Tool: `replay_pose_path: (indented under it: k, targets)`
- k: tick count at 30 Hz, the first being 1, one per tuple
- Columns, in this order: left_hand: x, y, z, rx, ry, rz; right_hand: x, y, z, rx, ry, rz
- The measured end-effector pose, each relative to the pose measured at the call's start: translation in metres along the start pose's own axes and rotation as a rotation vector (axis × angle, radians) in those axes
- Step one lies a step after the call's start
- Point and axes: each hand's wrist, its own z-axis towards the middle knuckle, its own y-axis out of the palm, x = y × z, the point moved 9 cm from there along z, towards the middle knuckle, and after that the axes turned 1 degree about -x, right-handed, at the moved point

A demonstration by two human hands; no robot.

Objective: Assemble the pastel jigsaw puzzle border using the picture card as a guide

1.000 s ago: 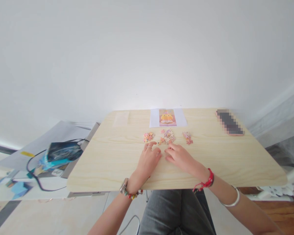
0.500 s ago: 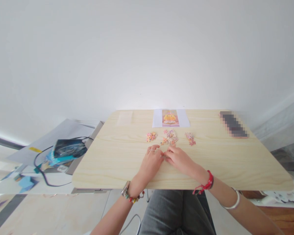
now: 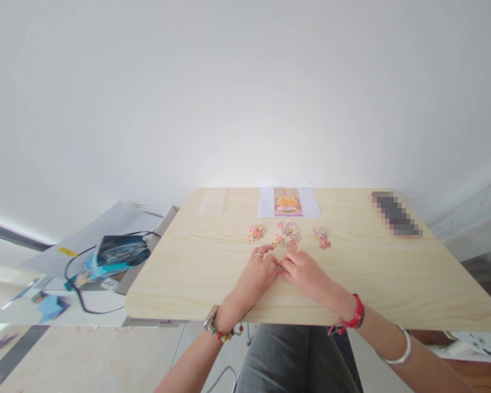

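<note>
My left hand (image 3: 257,277) and my right hand (image 3: 309,277) meet over the near middle of the table, fingertips almost touching. Both are closed in a pinch around small jigsaw puzzle pieces (image 3: 279,267), mostly covered by the fingers. Just beyond my fingers lies a central pile of jigsaw pieces (image 3: 289,236), pale and pink with a few orange ones. A smaller orange and pink pile (image 3: 256,233) is to its left, and a pinkish pile (image 3: 322,238) to its right. Behind them a paper sheet (image 3: 311,203) bears a printed picture (image 3: 288,202) of a yellow-orange cartoon figure.
A phone (image 3: 396,214), blurred out, rests at the right of the wooden table (image 3: 180,267). A pale, see-through flat item (image 3: 213,201) lies at the back left. Beside the table, a bag (image 3: 123,250) with a dark strap sits on a lower surface. A wall rises behind.
The whole view has shifted slightly, so the table sits a little lower and to the right. My hands keep their pinch at the same place, with only small finger movement.
</note>
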Motion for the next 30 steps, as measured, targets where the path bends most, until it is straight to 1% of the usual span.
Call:
replay_pose_path:
  k: [5,8,11,14,17,21,30]
  targets:
    - [0.008,-0.018,0.01,0.113,0.058,0.008,0.009,-0.021,0.001,0.094,0.0,-0.027]
    - [0.018,-0.029,0.021,0.141,0.117,0.061,0.015,-0.035,0.005,0.139,-0.005,-0.035]
    - [0.026,-0.036,0.031,0.147,0.135,0.1,0.02,-0.046,0.006,0.168,-0.006,-0.046]
    - [0.031,-0.037,0.036,0.134,0.142,0.108,0.024,-0.052,0.004,0.194,0.01,-0.046]
    - [0.033,-0.037,0.037,0.145,0.156,0.075,0.027,-0.055,0.001,0.205,0.015,-0.033]
    - [0.032,-0.036,0.035,0.172,0.163,0.028,0.029,-0.057,-0.003,0.217,0.018,-0.005]
    - [0.031,-0.037,0.035,0.193,0.156,0.004,0.033,-0.059,-0.007,0.229,0.032,0.019]
